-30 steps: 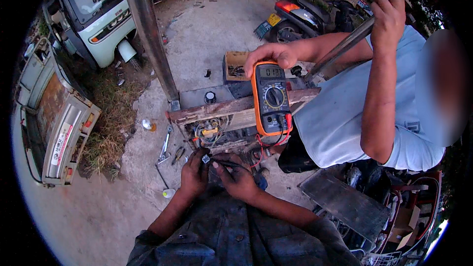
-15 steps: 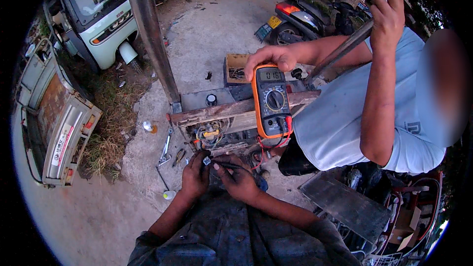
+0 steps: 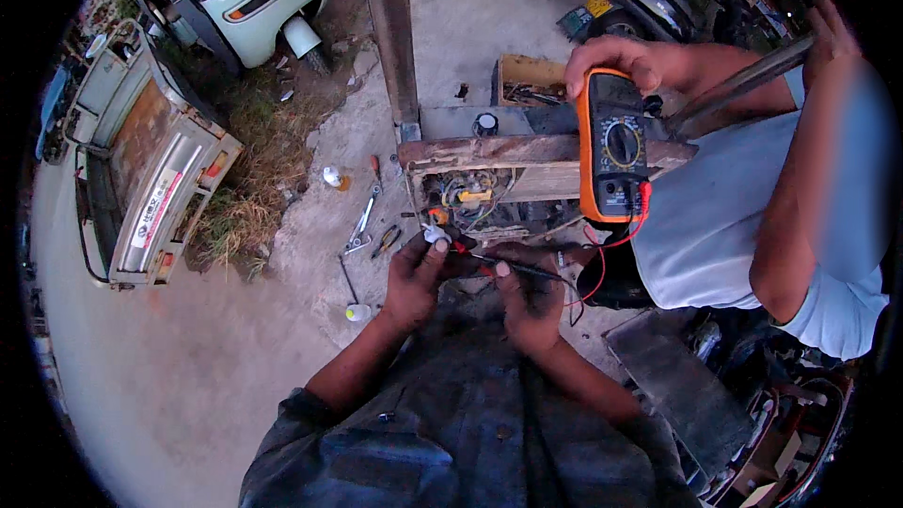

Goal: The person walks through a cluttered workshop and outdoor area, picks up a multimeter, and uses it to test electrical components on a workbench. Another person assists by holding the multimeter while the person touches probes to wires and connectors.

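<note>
My left hand (image 3: 414, 277) pinches a small white part (image 3: 435, 234), perhaps a plastic plug, between thumb and fingers. My right hand (image 3: 531, 310) is closed on a black test probe (image 3: 538, 271), whose thin end points at the left fingers. A red piece (image 3: 460, 247), probably the other probe, shows beside the left fingers; which hand grips it is unclear. Facing me, a co-worker's hand (image 3: 616, 56) holds up an orange multimeter (image 3: 619, 143) with a red lead (image 3: 632, 226) plugged into its lower end. Its display is too dark to read.
Beyond my hands stands a wooden frame (image 3: 499, 152) with wiring (image 3: 470, 198) inside. Left of it lie wrenches (image 3: 365, 216), pliers (image 3: 386, 241) and a small bottle (image 3: 357, 312). A metal post (image 3: 388, 28) rises at the frame's corner. A dark board (image 3: 682, 395) lies right.
The view has shifted, so the scene sits farther right. My hands have moved slightly apart, and the white part shows more clearly. The meter's display has gone from readable to dark.
</note>
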{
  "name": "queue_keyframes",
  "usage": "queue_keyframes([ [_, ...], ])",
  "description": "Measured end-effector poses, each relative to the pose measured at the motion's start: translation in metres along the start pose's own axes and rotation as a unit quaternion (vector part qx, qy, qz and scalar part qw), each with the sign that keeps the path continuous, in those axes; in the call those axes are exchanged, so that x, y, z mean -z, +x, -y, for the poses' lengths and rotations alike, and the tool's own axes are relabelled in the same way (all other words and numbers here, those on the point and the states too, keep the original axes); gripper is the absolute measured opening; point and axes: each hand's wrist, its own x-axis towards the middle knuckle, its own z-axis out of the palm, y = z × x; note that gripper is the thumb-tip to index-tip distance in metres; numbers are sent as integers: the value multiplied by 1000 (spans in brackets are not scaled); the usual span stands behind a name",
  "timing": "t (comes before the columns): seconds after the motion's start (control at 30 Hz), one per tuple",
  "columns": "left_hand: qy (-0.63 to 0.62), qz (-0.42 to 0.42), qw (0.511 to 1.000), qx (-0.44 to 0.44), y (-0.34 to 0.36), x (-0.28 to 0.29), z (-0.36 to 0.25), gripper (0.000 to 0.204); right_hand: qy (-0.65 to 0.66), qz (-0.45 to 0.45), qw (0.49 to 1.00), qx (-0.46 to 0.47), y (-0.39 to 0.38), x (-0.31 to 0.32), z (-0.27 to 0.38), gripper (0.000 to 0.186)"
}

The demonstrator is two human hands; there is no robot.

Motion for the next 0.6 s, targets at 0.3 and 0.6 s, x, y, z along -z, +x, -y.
queue_keyframes([
  [0.3, -174, 20, 982, 74, 1, 8, -2, 38, -11, 87, 973, -212, 0, 19, -2, 33],
  [0.6, -196, 54, 974, 96, 2, 4, -6, 50, -73, 141, 961, -225, 10, 26, 9, 31],
])
